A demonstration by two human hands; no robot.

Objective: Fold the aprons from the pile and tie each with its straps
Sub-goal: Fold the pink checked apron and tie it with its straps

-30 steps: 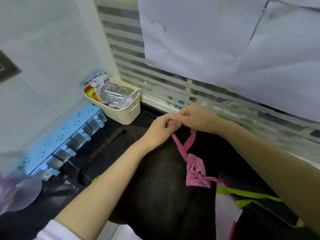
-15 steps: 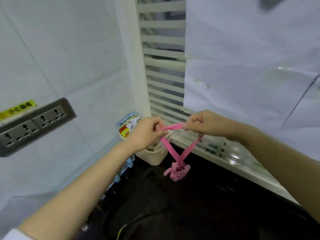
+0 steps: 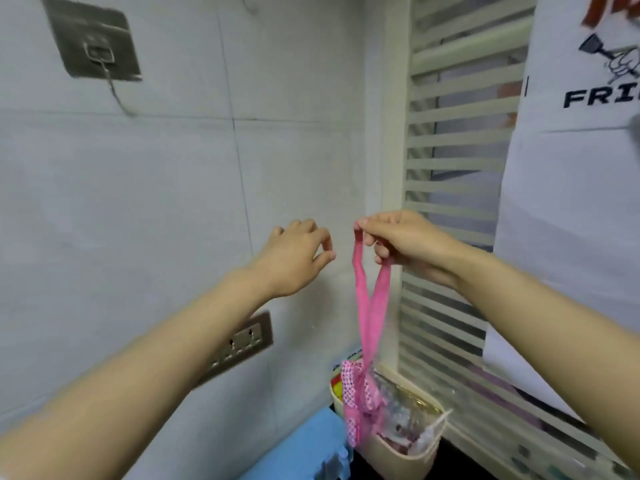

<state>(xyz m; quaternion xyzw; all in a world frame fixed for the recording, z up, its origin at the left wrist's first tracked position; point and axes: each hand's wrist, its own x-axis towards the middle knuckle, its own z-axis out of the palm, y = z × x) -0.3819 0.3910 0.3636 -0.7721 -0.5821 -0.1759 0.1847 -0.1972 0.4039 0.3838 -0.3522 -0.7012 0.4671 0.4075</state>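
Pinching strap loop (image 3: pixel 367 306) in right grip (image 3: pixel 408 244), seemingly tied apron (image 3: pixel 360 393) below, left grip (image 3: pixel 294 258) empty beside; next, set aside.

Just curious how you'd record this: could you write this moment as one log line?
right hand: pinches pink strap loop | left hand: free, holds nothing | apron bundle: tied, hangs in air from strap

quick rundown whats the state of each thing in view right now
left hand: open, holding nothing
right hand: pinching the top of the pink strap
pink strap: looped, hanging taut from the right hand
pink apron: folded small, tied, dangling off the strap
cream basket: upright, full of items
wall hook: nothing hanging on it
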